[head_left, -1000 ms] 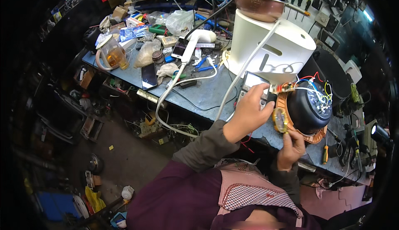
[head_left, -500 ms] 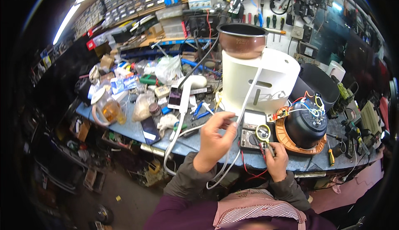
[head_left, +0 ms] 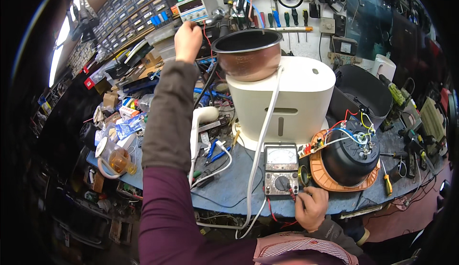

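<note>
Because the black pot (head_left: 348, 163) sits upended, its wires (head_left: 359, 139) show, while left hand (head_left: 188, 42) and right hand (head_left: 312, 208), beside the meter (head_left: 281, 170), leave grip unclear.

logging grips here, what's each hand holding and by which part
The right hand is just below the yellow-rimmed magnifier, but its fingers hide any grip. Whether the raised left hand holds anything cannot be told either.

Pretty packed worktop (head_left: 234, 184) ngl
Lidded glass jug (head_left: 119, 160) over on the left, blue pliers (head_left: 212, 149) mid-clutter, yellow-handled screwdriver (head_left: 387, 185) off right, green-handled drivers (head_left: 295, 16) on the wall (head_left: 313, 45).
</note>
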{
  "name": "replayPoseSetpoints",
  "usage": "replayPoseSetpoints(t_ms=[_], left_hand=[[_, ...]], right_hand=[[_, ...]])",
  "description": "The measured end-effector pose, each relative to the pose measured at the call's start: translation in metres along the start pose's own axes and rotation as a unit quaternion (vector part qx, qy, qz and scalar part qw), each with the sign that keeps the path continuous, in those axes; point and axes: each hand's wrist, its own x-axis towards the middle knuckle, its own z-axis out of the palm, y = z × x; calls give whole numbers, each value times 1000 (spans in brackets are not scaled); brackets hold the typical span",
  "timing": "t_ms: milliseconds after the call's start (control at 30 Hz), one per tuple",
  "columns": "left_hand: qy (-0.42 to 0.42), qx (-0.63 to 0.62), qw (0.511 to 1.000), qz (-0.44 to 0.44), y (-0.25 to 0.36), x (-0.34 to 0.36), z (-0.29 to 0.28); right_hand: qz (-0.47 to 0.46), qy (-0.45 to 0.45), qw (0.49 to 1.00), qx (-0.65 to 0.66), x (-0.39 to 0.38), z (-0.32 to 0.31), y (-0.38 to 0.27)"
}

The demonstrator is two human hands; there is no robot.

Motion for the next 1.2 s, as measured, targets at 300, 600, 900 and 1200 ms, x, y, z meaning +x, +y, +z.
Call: replayPoseSetpoints(t_ms=[300,600,900,1200], left_hand=[[-172,131,972,-91,-72,107,114],[9,-237,957,-167,-82,79,120],[53,-334,938,-80,6,-16,-19],[91,-15,958,270,150,-269,-155]], right_hand=[[212,-57,956,195,1,-1,29],[210,-80,953,203,-2,-2,34],[193,-47,956,216,0,-8,19],[24,41,983,177,-18,-8,23]])
